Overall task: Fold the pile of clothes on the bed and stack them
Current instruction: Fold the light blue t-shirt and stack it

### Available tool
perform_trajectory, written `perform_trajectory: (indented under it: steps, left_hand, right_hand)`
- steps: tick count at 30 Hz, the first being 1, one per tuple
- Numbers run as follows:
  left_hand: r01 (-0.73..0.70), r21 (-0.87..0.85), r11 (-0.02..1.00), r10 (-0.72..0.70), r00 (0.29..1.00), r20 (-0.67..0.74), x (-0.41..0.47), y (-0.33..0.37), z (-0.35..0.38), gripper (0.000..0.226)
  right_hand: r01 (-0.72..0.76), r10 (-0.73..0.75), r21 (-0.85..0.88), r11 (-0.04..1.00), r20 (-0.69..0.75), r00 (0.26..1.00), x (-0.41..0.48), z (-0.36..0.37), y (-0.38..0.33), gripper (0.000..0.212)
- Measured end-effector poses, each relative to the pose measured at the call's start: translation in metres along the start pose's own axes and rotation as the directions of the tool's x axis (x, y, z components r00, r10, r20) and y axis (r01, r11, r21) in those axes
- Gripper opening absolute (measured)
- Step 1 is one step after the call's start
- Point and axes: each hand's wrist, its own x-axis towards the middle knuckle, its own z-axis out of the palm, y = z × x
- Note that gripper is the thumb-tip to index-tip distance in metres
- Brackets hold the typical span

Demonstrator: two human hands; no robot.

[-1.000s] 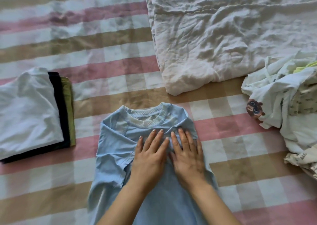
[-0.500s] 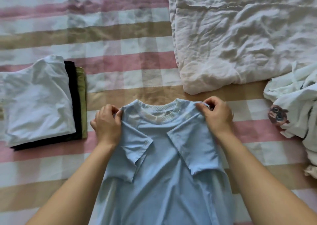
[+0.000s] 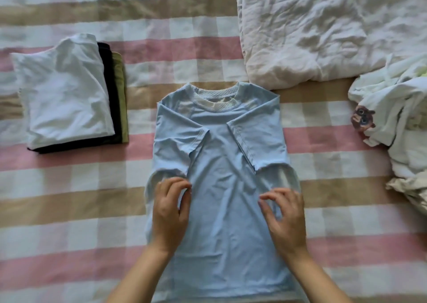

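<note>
Blue shirt point(image 3: 221, 198) lengthwise, collar point(image 3: 216, 106) away

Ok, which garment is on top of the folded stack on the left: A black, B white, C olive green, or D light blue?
B: the white garment lies uppermost, with the black garment and olive garment edging out beneath it.

Left hand point(image 3: 169, 212), right hand point(image 3: 285, 219) palm-down, loosely curled.
</note>
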Motion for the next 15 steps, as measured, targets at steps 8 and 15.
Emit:
perform_trajectory:
  steps: [8,15]
  left_hand:
    - [0.234,0.215,0.948,-0.24,0.971,0.0,-0.158,-0.012,-0.028,0.034]
    - [0.608,-0.083,0.789,-0.613,0.772,-0.172,-0.178,-0.038,-0.04,0.009]
  right_hand:
    - [-0.247,0.251,-0.31,0.918,-0.025,0.968,-0.148,-0.02,0.04,0.048]
    - [-0.454,0.454,0.029,0.891,-0.1,0.885,-0.153,-0.039,0.064,0.008]
